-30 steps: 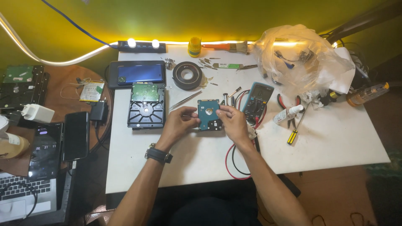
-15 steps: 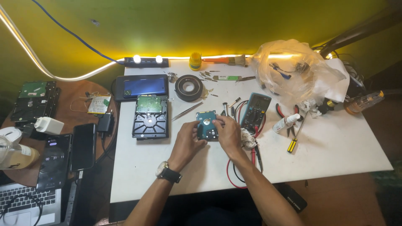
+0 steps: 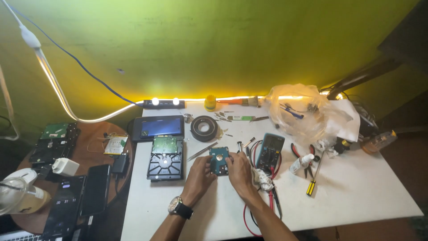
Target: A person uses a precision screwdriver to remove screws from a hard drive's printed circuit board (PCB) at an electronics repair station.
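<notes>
1. Holding the small hard drive [image 3: 219,160] between them, both hands rest on the white table [image 3: 356,192].
2. The left hand [image 3: 199,176] grips the drive's left edge with bent fingers; the drive lies at its 1 o'clock.
3. The right hand [image 3: 238,173] pinches the right edge; the drive is at its 11 o'clock.
4. A larger hard drive [image 3: 166,157] lies at 9 o'clock from the small one, and a multimeter [image 3: 270,152] at 3 o'clock.

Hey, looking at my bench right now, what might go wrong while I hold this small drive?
Both hands, left hand and right hand, grip the small hard drive with its circuit board bare, so fingers may touch it. Loose screws lie scattered and could get lost. The red wires by your right wrist might snag.
</notes>
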